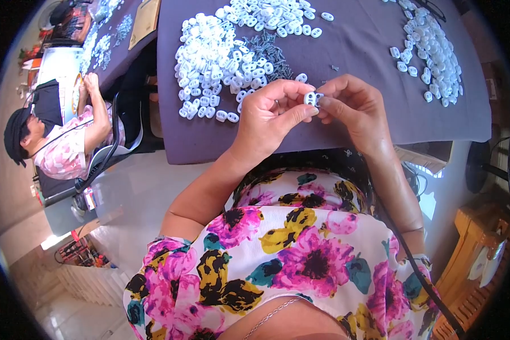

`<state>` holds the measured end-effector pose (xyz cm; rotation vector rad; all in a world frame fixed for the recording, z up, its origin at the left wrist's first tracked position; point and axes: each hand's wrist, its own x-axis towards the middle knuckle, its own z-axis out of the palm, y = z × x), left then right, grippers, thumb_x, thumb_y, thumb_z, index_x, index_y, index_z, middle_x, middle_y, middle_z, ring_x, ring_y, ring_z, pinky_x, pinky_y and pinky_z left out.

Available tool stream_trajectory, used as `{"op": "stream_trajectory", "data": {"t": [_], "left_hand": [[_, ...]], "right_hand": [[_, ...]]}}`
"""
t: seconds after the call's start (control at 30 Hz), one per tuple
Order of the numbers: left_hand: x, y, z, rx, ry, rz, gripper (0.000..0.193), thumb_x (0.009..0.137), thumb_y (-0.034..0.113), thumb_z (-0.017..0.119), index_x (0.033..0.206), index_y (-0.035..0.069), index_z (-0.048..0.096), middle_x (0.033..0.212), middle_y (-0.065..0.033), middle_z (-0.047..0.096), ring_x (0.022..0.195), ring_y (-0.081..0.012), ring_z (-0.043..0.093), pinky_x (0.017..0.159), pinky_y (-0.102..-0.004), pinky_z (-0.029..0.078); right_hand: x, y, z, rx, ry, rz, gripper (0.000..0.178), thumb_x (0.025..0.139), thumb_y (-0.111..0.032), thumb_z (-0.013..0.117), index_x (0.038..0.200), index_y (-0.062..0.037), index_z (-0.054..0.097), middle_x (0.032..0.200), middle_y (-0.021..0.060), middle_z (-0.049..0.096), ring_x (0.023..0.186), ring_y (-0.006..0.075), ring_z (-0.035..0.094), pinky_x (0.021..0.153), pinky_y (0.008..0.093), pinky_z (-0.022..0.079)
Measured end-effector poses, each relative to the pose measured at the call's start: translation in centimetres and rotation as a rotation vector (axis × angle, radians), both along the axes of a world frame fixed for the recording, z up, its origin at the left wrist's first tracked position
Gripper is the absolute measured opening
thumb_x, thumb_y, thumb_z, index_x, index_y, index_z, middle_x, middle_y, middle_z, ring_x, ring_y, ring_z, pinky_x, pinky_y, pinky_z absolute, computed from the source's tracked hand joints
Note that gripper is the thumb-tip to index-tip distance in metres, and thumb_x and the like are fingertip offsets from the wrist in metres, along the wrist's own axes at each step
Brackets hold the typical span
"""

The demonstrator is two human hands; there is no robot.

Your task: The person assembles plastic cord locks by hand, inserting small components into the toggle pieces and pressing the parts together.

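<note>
Both hands, fingers tight on white piece, cloth edge nearby, open room rightward.

Your little piece is white with dark slots, the loose pieces white, the small bits dark grey, the cloth greyish purple. Your white blouse has pink flowers with mustard, black and teal; the seated person wears a pink-and-white patterned shirt and black hat.
</note>
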<state>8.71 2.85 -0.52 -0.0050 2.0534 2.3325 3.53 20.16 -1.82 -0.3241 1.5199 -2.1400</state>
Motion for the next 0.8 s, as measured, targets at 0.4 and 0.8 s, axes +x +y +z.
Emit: {"op": "stream_trajectory", "data": {"t": [0.4, 0.8], "left_hand": [[0.1, 0.2, -0.1, -0.001, -0.025, 0.029, 0.023, 0.084, -0.001, 0.066, 0.107, -0.002, 0.063, 0.089, -0.0071, 0.066, 0.076, -0.0102, 0.063, 0.07, -0.022, 0.053], [0.0, -0.5, 0.0, 0.054, -0.016, 0.001, 0.022, 0.084, 0.0, 0.065, 0.105, -0.003, 0.064, 0.088, -0.0073, 0.067, 0.071, -0.0101, 0.062, 0.066, -0.0221, 0.052]], "right_hand": [[0.2, -0.3, 0.4, 0.009, 0.004, -0.006, 0.002, 0.087, -0.001, 0.06, 0.089, 0.0012, 0.06, 0.077, 0.0064, 0.065, 0.066, 0.0092, 0.061, 0.059, 0.021, 0.049], [0.3, 0.3, 1.0, 0.022, -0.007, 0.072, 0.012, 0.088, 0.0, 0.06, 0.099, 0.0038, 0.06, 0.083, 0.0074, 0.065, 0.073, 0.0117, 0.063, 0.066, 0.0228, 0.052]]}}
